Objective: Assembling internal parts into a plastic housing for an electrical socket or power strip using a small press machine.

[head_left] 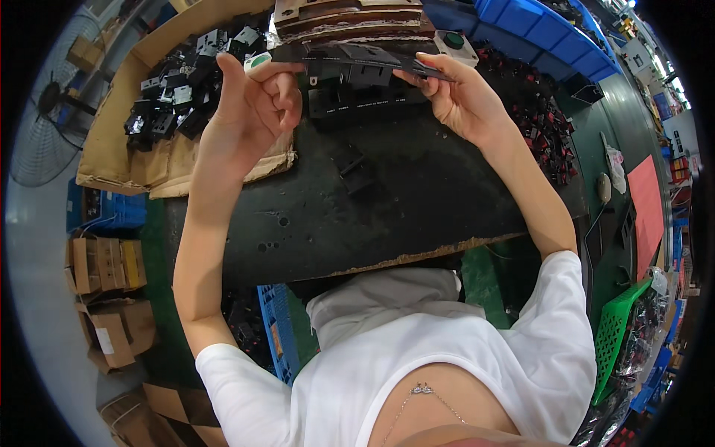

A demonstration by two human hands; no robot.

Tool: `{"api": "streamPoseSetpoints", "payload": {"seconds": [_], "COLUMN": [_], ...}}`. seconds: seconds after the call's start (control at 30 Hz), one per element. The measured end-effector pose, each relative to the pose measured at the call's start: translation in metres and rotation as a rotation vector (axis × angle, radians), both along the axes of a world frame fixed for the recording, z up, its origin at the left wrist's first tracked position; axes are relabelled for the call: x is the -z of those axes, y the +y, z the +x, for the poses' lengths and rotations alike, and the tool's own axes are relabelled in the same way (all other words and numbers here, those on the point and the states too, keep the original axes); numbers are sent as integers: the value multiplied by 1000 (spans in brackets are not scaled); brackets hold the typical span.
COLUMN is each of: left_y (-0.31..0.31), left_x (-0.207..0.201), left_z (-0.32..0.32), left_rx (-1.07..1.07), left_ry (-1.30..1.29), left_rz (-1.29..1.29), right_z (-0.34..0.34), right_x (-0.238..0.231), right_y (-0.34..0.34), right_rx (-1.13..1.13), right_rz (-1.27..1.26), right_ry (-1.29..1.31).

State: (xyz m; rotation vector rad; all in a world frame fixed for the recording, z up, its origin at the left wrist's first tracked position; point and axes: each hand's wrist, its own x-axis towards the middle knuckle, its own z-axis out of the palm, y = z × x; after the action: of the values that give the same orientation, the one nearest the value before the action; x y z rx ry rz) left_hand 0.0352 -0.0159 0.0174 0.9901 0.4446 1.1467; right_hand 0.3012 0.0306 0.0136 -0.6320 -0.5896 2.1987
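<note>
A thin black panel [350,54] with white printing is raised at the far side of the table, in front of a machine. My right hand [468,98] pinches its right end between thumb and fingers. At the panel's left end is my left hand [257,103], its index finger stretched against the edge. The left thumb stands well apart and the other fingers are loosely curled. Beneath the raised panel sits a second black printed panel [365,108], partly covered, with a black block-like part [365,74] between them. A small black plastic part [354,170] lies on the dark table.
Behind the panels stands a brownish layered machine block [354,18], with a green button [453,40] beside it. A cardboard box [112,153] of black parts is at the left. Piled red and black pieces [540,123] lie right, below a blue bin [529,30].
</note>
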Motion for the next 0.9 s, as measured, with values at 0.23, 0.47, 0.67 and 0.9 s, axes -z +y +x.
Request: {"api": "streamPoseSetpoints", "payload": {"seconds": [0.23, 0.47, 0.67, 0.9], "left_y": [-26, -40, -51, -57], "left_x": [-6, 6, -2, -6], "left_z": [44, 51, 57, 49], "left_rx": [36, -256, -384, -498], "left_ry": [491, 352, 424, 451], "left_rz": [-15, -35, 35, 231], "right_z": [-7, -14, -16, -18], "right_x": [1, 1, -4, -15], "right_y": [-14, -27, -32, -34], "right_rx": [191, 118, 40, 80], "right_rz": [374, 639, 743, 761], "right_ry": [-223, -316, -332, -356]}}
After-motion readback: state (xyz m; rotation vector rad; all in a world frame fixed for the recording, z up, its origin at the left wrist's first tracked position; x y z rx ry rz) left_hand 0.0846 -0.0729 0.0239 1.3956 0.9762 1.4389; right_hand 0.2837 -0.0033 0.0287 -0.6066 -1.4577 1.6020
